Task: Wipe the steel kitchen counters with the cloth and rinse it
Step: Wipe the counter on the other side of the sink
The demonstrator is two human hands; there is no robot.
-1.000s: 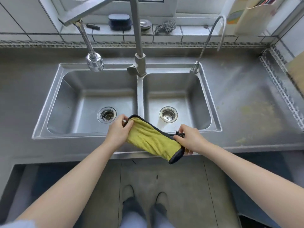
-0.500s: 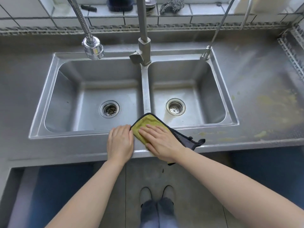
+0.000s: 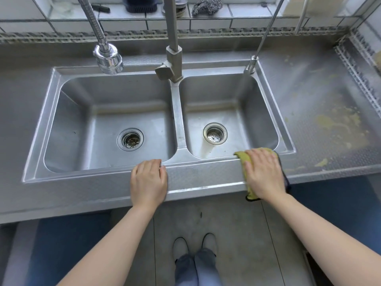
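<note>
Head view of a steel counter (image 3: 206,178) with a double-basin sink (image 3: 175,124) set into it. The right hand (image 3: 265,174) is pressing flat, fingers straight and close together, on a yellow cloth (image 3: 245,159) with a dark edge; the cloth is lying across the counter's front strip at the near right corner of the right basin, its lower end hanging over the front lip. The left hand (image 3: 148,181) is resting palm down on the same strip, before the divider between the basins, fingers together and bent slightly over the sink's rim, holding nothing. Yellowish smears (image 3: 338,124) are lying on the counter to the right of the sink. A tall faucet (image 3: 173,50) is standing at the divider, a flexible sprayer (image 3: 108,57) is hanging over the left basin, and a thin spout (image 3: 252,65) is rising at the right basin's far corner. A tiled ledge (image 3: 206,15) behind is carrying a steel scourer (image 3: 207,6) and a dark dish (image 3: 140,5). Below, the person's shoes (image 3: 193,245) are standing on a grey tiled floor (image 3: 237,234).
</note>
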